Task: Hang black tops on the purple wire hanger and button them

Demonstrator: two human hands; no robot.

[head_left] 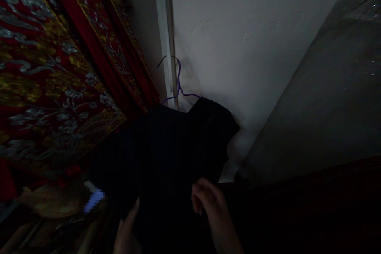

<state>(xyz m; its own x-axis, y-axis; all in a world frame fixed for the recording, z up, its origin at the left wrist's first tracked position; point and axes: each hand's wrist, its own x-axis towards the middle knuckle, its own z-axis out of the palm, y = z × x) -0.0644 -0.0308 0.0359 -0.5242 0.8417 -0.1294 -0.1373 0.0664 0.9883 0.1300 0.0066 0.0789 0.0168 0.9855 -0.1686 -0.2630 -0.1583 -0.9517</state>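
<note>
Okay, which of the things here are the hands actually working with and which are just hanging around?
In hand:
black garment
purple hanger that carries it
right hand, fingers curled on the cloth
left hand, flat against the cloth

Just about:
red and gold embroidered cloth
white wall
grey panel

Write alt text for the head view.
Two hands, the right hand pinching and the left hand flat, handle a black garment hanging on a purple wire hanger against a pale wall; red and gold embroidered cloth hangs at left.
</note>
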